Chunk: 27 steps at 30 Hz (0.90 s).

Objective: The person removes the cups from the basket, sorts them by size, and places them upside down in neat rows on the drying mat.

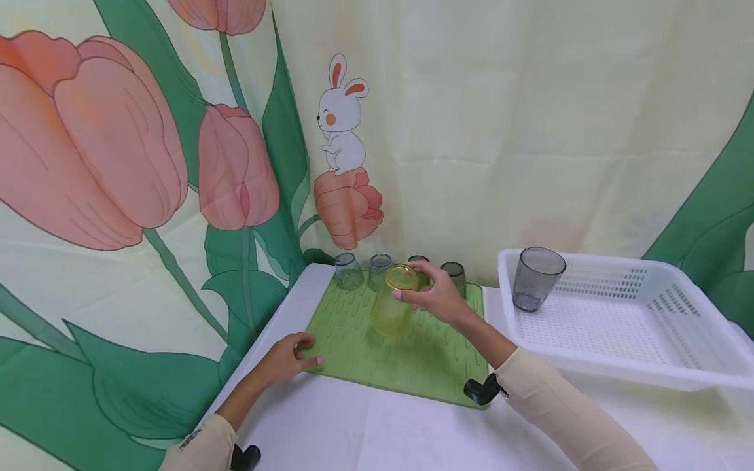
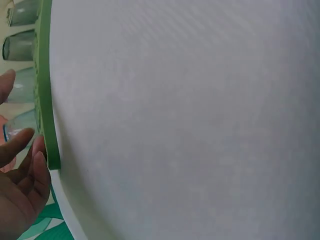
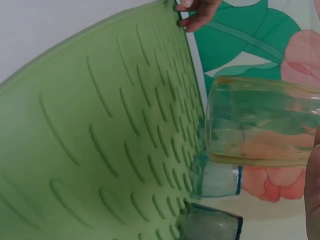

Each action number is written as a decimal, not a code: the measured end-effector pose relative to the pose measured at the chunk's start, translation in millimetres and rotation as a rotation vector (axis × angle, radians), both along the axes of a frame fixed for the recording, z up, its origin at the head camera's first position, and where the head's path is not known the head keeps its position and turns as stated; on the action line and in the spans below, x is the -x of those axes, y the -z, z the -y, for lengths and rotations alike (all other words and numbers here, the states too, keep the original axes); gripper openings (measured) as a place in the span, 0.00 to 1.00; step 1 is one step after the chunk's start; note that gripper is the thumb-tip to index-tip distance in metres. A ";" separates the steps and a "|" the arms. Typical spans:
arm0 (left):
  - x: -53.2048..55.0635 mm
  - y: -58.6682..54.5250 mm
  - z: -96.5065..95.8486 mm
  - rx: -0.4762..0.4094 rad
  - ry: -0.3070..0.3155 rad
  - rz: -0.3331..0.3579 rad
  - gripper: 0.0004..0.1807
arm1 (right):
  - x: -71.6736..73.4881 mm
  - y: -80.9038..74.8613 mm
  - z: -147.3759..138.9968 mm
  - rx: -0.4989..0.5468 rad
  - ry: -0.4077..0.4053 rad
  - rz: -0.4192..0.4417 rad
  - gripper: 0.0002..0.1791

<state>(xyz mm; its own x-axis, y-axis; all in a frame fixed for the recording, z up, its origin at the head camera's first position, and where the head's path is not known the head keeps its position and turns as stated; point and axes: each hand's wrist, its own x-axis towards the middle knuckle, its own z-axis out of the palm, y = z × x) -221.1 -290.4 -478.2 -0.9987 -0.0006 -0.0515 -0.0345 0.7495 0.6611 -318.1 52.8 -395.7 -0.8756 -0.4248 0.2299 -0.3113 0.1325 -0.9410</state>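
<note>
My right hand [image 1: 432, 291] holds a yellow glass [image 1: 391, 314] above the green ridged mat [image 1: 353, 353], gripping it near its upper end. In the right wrist view the clear yellow glass [image 3: 260, 120] shows large, with only the fingers' edge [image 3: 314, 185] visible. My left hand [image 1: 288, 358] is at the mat's front left corner, fingers loosely bent and nothing held; whether it touches the edge I cannot tell. Along the mat's back edge stand a light blue glass [image 1: 349, 271], a second bluish glass [image 1: 379, 271] and dark glasses [image 1: 455, 278], one partly hidden by my right hand.
A white perforated basket [image 1: 589, 366] stands right of the mat, with a grey glass [image 1: 536, 278] leaning in its left side. A white cloth [image 1: 330, 418] covers the table. Behind hangs a curtain [image 1: 448, 131] printed with tulips and a rabbit.
</note>
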 end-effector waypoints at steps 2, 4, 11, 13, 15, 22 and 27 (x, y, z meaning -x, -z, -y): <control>0.4 2.8 3.3 0.006 0.002 -0.004 0.33 | 3.5 0.4 6.3 -0.011 -0.019 0.010 0.35; 0.6 4.4 5.8 -0.005 0.009 -0.007 0.32 | 6.5 0.4 12.9 -0.027 -0.030 0.012 0.35; 4.0 7.3 7.8 -0.017 0.029 -0.005 0.32 | 17.5 -0.8 37.0 -0.042 -0.052 0.031 0.36; 4.8 7.9 8.0 -0.017 0.032 -0.007 0.32 | 20.8 -0.7 44.0 -0.040 -0.063 0.035 0.36; 5.2 8.6 8.4 -0.010 0.039 -0.013 0.32 | 24.1 0.0 51.0 -0.042 -0.069 0.032 0.37; 6.4 9.6 8.9 0.017 0.053 -0.039 0.31 | 36.1 4.3 74.2 -0.065 -0.070 0.005 0.35; 6.9 12.4 9.3 0.010 0.041 -0.035 0.31 | 41.4 9.4 91.0 -0.045 -0.071 0.017 0.34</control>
<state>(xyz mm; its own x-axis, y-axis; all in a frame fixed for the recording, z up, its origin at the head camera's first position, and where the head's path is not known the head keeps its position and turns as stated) -228.0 -299.7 -490.5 -0.9991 0.0403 -0.0166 0.0197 0.7566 0.6536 -359.6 -38.2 -405.1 -0.8464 -0.4956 0.1948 -0.3059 0.1529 -0.9397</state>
